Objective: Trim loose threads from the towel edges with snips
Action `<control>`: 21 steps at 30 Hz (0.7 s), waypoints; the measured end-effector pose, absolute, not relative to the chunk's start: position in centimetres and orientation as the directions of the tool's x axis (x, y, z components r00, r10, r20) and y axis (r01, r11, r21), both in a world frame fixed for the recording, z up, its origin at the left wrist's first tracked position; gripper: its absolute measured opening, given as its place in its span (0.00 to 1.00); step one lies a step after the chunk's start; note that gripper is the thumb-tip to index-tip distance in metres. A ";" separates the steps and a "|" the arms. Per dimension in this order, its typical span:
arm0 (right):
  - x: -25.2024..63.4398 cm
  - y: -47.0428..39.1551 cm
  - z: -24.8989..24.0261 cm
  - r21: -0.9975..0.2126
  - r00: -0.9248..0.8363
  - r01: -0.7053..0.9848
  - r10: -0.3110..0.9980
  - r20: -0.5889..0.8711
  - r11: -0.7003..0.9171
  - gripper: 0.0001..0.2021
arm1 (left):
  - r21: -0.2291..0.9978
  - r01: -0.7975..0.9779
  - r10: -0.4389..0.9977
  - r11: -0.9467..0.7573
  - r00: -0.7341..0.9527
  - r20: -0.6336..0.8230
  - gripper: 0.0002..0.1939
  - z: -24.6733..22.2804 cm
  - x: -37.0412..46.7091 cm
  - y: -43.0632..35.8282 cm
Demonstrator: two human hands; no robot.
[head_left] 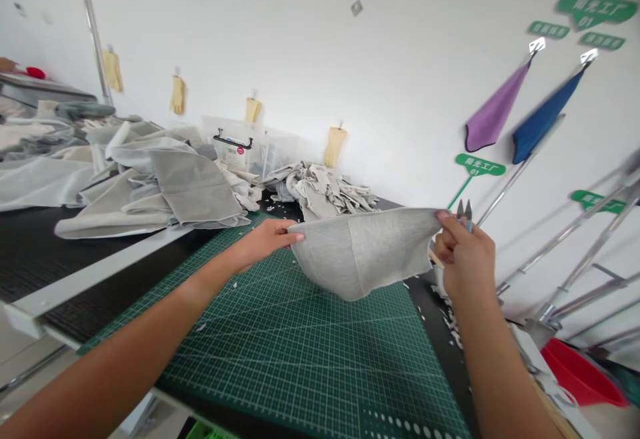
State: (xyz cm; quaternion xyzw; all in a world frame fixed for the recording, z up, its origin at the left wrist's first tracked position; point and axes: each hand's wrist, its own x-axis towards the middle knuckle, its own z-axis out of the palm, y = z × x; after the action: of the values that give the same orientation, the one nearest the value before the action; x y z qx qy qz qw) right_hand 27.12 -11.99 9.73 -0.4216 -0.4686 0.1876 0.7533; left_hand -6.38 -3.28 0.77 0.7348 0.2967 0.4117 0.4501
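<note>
Left hand (pixel 267 239) and right hand (pixel 465 255) pinch a gray cloth (pixel 367 252) above the green mat (pixel 310 365); the right grip also holds snips (pixel 468 212).

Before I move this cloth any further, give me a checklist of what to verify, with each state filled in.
1. Left hand gripping the grey cloth: ok, at one end.
2. Right hand gripping it: ok, at the other end.
3. Snips clear of the cloth: ok, pointing up from the right hand.
4. Green mat free of scraps: not ok, a few lie on it.
5. Cloth's far face clean: cannot tell, hidden.
</note>
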 end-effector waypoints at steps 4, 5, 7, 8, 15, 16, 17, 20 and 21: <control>27.7 -12.6 10.5 -0.839 0.494 0.078 0.710 0.502 0.539 0.19 | 0.912 -0.040 0.817 -0.408 0.431 0.384 0.16 1.9 -6.9 -3.9; 27.9 -12.7 10.6 -0.854 0.487 0.065 0.731 0.478 0.516 0.20 | 0.908 -0.052 0.821 -0.417 0.406 0.400 0.16 2.1 -6.9 -4.0; 28.2 -12.8 10.7 -0.885 0.474 0.040 0.771 0.425 0.463 0.22 | 0.897 -0.072 0.820 -0.437 0.377 0.430 0.15 2.6 -7.0 -4.3; 28.3 -12.9 10.7 -0.898 0.466 0.030 0.788 0.401 0.440 0.22 | 0.891 -0.079 0.816 -0.446 0.372 0.442 0.14 2.7 -7.0 -4.5; 27.5 -13.1 10.6 -0.941 0.358 0.057 0.873 0.330 0.333 0.24 | 0.879 -0.061 0.824 -0.473 0.323 0.466 0.15 3.2 -6.8 -5.0; 27.0 -13.3 10.6 -0.944 0.340 0.067 0.882 0.325 0.322 0.23 | 0.881 -0.055 0.828 -0.471 0.317 0.462 0.16 3.3 -6.7 -5.1; 26.4 -13.4 10.6 -0.946 0.325 0.076 0.890 0.321 0.314 0.23 | 0.884 -0.048 0.832 -0.465 0.316 0.455 0.16 3.4 -6.6 -5.3; 24.2 -13.9 10.4 -0.955 0.270 0.091 0.916 0.295 0.281 0.22 | 0.888 -0.021 0.825 -0.459 0.360 0.435 0.16 4.0 -5.9 -6.7; 23.3 -14.2 10.3 -0.962 0.239 0.091 0.932 0.271 0.257 0.22 | 0.883 -0.014 0.810 -0.468 0.393 0.436 0.16 4.2 -5.6 -7.3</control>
State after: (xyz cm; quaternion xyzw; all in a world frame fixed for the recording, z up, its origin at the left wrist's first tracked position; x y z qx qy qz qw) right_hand 23.34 -14.18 10.30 -0.5014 -0.5102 0.3469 0.6066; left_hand -5.56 -7.26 4.23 0.7131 0.2792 0.4751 0.4334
